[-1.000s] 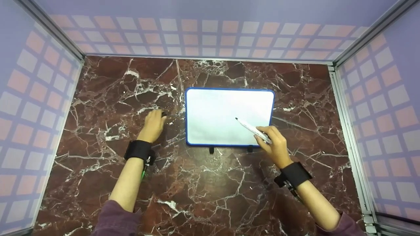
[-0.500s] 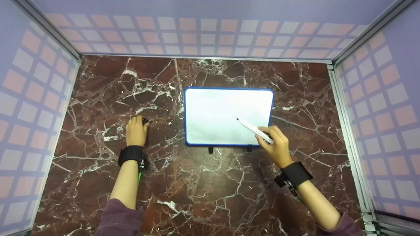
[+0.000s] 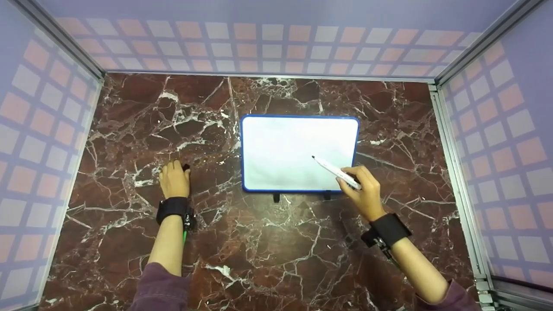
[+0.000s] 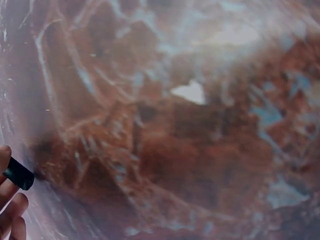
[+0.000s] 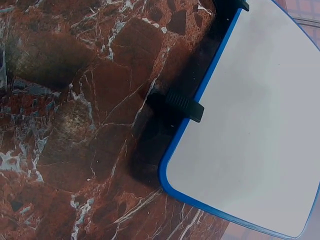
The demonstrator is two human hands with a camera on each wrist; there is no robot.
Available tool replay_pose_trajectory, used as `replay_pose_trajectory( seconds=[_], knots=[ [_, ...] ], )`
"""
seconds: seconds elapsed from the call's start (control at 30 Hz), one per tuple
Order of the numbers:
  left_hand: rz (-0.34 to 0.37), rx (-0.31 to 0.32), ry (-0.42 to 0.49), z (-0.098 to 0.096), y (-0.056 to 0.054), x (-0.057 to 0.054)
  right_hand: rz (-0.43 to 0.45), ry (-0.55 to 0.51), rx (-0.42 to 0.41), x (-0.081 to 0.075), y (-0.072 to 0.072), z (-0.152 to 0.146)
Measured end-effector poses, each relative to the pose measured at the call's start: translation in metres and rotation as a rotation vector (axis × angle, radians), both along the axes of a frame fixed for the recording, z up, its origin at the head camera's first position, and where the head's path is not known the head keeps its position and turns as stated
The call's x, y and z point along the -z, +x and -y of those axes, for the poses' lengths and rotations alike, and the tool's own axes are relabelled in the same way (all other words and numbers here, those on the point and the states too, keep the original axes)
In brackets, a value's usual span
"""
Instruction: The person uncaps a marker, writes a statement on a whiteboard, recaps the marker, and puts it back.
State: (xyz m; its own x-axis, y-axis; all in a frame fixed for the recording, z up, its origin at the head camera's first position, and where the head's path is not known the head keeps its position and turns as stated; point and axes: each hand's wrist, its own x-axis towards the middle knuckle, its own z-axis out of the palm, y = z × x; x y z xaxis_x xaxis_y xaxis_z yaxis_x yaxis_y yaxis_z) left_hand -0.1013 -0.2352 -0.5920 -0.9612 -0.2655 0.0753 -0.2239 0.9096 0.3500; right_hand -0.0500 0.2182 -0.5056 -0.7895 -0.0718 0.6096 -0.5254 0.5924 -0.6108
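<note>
My right hand (image 3: 364, 190) pinches a white marker (image 3: 335, 169), its bare black tip pointing up and left over the whiteboard (image 3: 298, 151). Whether the tip touches the board cannot be told. A blue frame edges the board, and two black clip-like feet (image 5: 185, 106) show along its near side. Well left of the board, my left hand (image 3: 174, 180) is low over the tabletop. Between its thumb and fingers it holds a black marker cap (image 4: 20, 173), partly hidden by the fingertips. Neither the right hand nor the marker shows in the right wrist view.
The tabletop (image 3: 259, 259) is dark red marble-patterned with white veins. Panels with pink and white squares (image 3: 272, 47) stand at the back and both sides, joined by metal rails (image 3: 458, 181). Black bands (image 3: 391, 230) circle both wrists.
My left hand has moved left and slightly towards the body, away from the board, carrying the marker cap. The right hand and marker have stayed almost still.
</note>
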Motion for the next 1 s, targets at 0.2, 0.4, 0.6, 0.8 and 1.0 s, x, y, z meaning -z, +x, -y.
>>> replay_pose_trajectory(
  seconds=[0.2,0.4,0.6,0.8,1.0],
  knots=[
    [0.020,0.004,-0.034,0.002,0.004,0.003,-0.004,0.006,0.003,-0.001,0.000,0.001],
    [0.036,0.012,-0.033,0.000,0.003,0.000,0.005,0.006,0.021,-0.001,0.000,0.001],
    [-0.047,0.036,0.005,-0.011,-0.006,-0.010,0.035,-0.042,0.035,-0.005,-0.002,0.002],
    [-0.171,0.074,0.147,-0.036,-0.020,-0.028,0.038,-0.158,0.049,-0.024,-0.003,0.012],
    [-0.190,0.118,0.337,-0.066,-0.024,-0.044,0.118,-0.339,0.029,-0.049,-0.003,0.028]
  ],
)
